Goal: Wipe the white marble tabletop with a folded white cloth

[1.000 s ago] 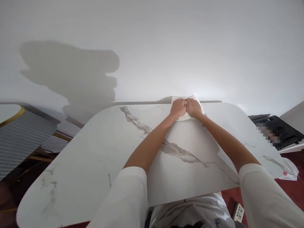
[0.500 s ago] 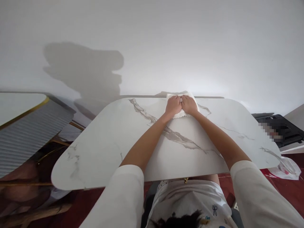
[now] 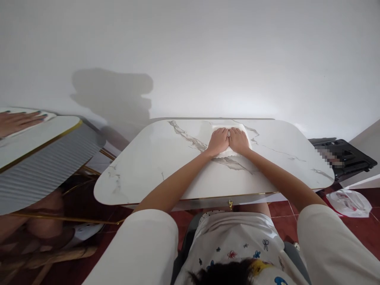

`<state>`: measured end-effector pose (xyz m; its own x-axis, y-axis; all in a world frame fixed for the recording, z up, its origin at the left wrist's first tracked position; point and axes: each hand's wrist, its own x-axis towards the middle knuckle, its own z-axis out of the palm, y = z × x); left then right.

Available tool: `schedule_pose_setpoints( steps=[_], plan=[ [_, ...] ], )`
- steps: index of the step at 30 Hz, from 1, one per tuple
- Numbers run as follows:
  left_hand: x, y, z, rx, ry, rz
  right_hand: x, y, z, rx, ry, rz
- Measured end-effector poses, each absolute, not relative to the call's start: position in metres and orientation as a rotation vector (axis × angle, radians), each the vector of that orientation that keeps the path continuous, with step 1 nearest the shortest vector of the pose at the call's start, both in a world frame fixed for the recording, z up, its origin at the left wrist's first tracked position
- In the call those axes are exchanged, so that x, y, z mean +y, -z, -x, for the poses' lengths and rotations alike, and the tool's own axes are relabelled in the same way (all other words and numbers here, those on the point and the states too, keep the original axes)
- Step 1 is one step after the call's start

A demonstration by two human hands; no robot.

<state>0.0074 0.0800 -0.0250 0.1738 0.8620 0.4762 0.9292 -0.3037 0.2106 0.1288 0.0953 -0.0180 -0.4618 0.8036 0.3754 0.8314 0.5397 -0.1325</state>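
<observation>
A white cloth lies on the white, grey-veined tabletop, toward its back edge. Both hands rest side by side on top of it. My left hand presses on the cloth's left part, fingers together and pointing away from me. Beside it, my right hand bears on the right part, its thumb side touching the left. A small whitish bit shows between the two hands. The parts of the cloth under the palms are hidden.
At the left, another person's hand lies on a second table with a gold edge and ribbed grey side. A black case and a plastic bag are at the right. The wall stands behind.
Both hands and the cloth have come from the table's back edge a little toward me. The view has shifted, and another person's hand now shows on the left table.
</observation>
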Motion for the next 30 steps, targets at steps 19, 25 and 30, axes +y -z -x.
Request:
schedule_pose_setpoints(
  steps=[19, 25, 30],
  plan=[
    [-0.079, 0.023, -0.016, -1.732, 0.795, 2.388, -0.065, 0.016, -0.141, -2.47, 0.071, 1.351],
    [-0.06, 0.019, 0.012, -1.762, 0.827, 2.355, -0.044, 0.014, -0.114, -2.493, 0.114, 1.291],
    [-0.021, 0.016, 0.024, -1.792, 0.862, 2.326, 0.001, 0.015, -0.1, -2.458, 0.099, 1.269]
  ],
)
